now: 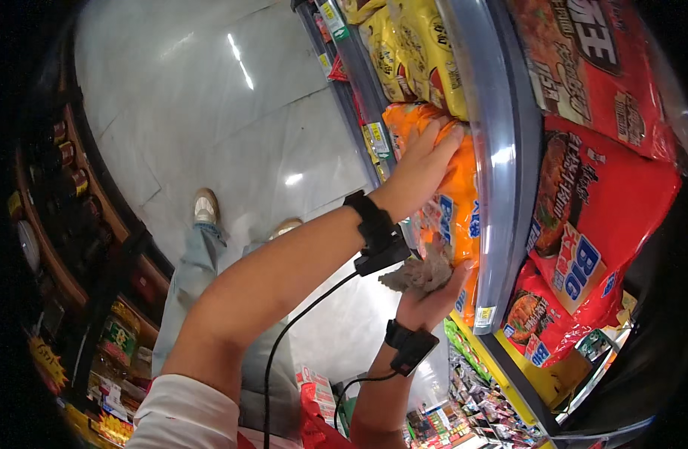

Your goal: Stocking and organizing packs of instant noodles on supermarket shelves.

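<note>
Orange packs (464, 183) already line the shelf (500, 217) at right as we see the left hand (425, 159), loosely spread, resting on their far end and the right hand (432, 305), partly closed, holding a grey cloth (422, 274) nearer, work apparently unfinished.

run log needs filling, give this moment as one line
left hand: on orange packaging | right hand: holding grey cloth | nearby: yellow packs, red packs
</note>
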The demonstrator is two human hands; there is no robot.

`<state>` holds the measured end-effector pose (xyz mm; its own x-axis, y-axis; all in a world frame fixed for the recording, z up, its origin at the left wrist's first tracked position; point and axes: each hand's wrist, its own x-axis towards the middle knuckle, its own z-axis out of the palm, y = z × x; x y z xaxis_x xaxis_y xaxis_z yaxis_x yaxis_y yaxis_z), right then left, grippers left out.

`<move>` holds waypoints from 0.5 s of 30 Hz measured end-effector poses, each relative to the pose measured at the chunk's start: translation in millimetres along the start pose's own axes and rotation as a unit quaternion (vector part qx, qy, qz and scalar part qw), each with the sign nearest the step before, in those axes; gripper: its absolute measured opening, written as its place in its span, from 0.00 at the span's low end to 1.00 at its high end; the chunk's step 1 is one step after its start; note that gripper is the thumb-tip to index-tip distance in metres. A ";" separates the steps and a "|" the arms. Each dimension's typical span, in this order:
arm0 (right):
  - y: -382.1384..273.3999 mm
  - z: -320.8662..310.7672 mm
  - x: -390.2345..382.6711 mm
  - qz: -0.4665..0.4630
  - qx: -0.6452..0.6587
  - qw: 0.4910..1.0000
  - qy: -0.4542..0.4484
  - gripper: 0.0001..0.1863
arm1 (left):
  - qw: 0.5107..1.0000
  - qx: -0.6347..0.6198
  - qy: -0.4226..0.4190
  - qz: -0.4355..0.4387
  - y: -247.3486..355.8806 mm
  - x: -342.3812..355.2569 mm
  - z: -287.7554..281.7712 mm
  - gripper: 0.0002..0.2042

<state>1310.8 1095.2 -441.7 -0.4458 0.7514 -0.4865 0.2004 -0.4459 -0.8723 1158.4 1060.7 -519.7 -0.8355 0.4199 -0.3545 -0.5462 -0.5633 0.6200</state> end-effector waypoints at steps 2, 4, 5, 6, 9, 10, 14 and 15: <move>-4.7 -0.5 6.1 0.020 0.014 0.999 -0.037 0.25 | 1.000 0.012 0.000 -0.009 5.5 0.3 -0.1 0.27; -6.0 9.6 8.6 -0.006 0.010 1.000 -0.005 0.25 | 0.998 -0.015 -0.014 -0.066 4.5 1.9 3.0 0.28; -6.6 14.0 9.7 -0.033 0.011 0.999 0.027 0.24 | 0.998 -0.018 -0.011 -0.064 2.0 1.9 5.6 0.28; -6.3 8.3 15.5 -0.033 0.008 0.999 0.025 0.24 | 0.997 -0.007 -0.015 -0.071 -0.5 1.2 9.1 0.28; -8.0 2.5 22.1 -0.075 -0.362 0.929 -0.007 0.23 | 0.994 0.101 -0.004 -0.039 -3.2 -1.1 3.4 0.30; -7.7 -1.0 26.8 -0.078 -0.365 0.928 -0.005 0.23 | 0.981 0.192 0.003 0.005 -1.0 -0.6 3.6 0.30; -7.0 7.2 28.8 -0.047 -0.127 0.991 -0.007 0.22 | 0.993 0.112 -0.014 -0.020 0.0 -9.1 13.6 0.32; -6.8 10.2 27.9 -0.043 -0.088 0.995 0.008 0.19 | 0.994 0.106 -0.010 -0.016 -1.2 -8.7 12.7 0.32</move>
<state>1288.1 1114.2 -448.8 -0.4540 0.7910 -0.4100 0.3134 -0.2890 -0.9046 1167.1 1066.7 -508.4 -0.8154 0.4501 -0.3642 -0.5457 -0.3873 0.7431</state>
